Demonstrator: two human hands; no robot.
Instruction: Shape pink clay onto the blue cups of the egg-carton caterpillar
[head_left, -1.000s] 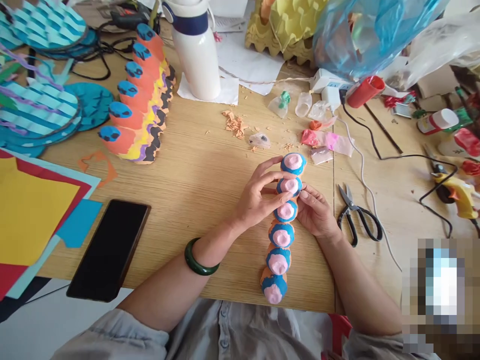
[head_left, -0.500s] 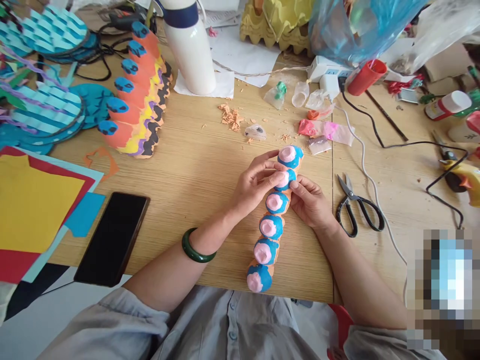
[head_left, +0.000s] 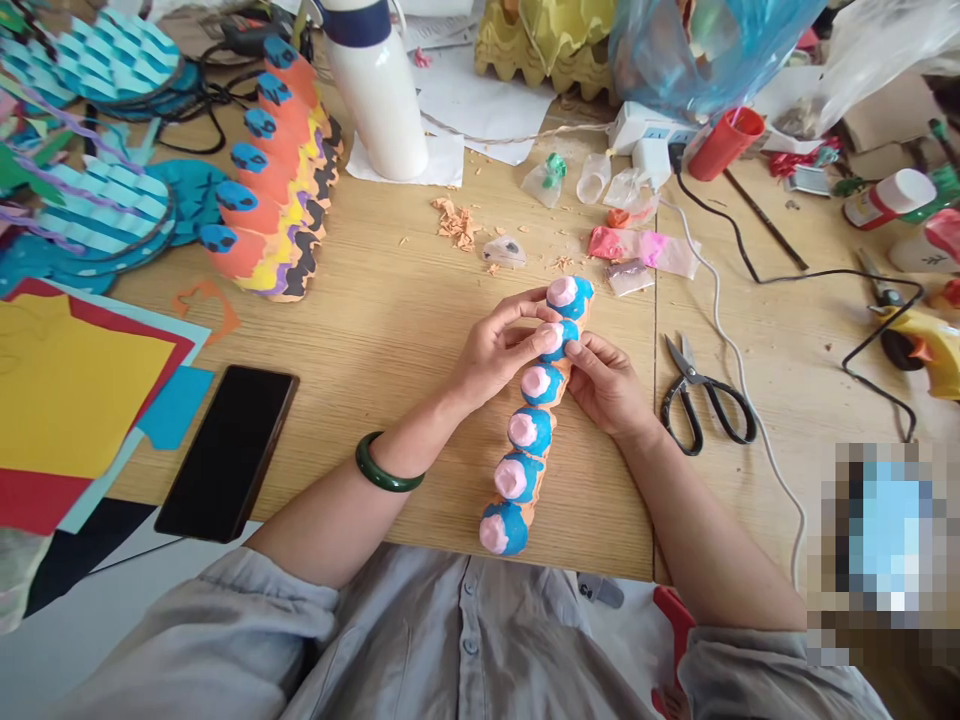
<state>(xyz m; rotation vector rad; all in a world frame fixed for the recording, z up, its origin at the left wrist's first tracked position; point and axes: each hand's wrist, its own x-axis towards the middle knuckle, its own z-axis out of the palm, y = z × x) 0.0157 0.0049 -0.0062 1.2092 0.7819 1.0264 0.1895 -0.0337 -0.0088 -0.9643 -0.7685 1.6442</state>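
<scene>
A long strip of egg-carton cups [head_left: 541, 382], coated in blue with a pink clay-like patch on each bump and orange along its side, slants across the table in front of me. My left hand [head_left: 504, 348] grips it near the far end, its thumb pressed on the pink patch of the second bump from the top. From the other side my right hand [head_left: 609, 385] holds the same strip, thumb on the blue edge of that bump and fingers partly hidden behind. A dark green bangle [head_left: 386, 463] circles my left wrist.
Black-handled scissors [head_left: 705, 395] lie to the right, beside a white cable [head_left: 724, 300]. A phone [head_left: 227, 452] and coloured paper [head_left: 82, 370] are at left. Behind stand a painted orange egg-carton piece [head_left: 262, 215], a white bottle [head_left: 379, 100], orange scraps [head_left: 455, 224] and clay packets [head_left: 645, 245].
The camera view has shifted slightly. The strip is tilted a little, turning its orange side more into view. Both hands keep nearly the same hold on it.
</scene>
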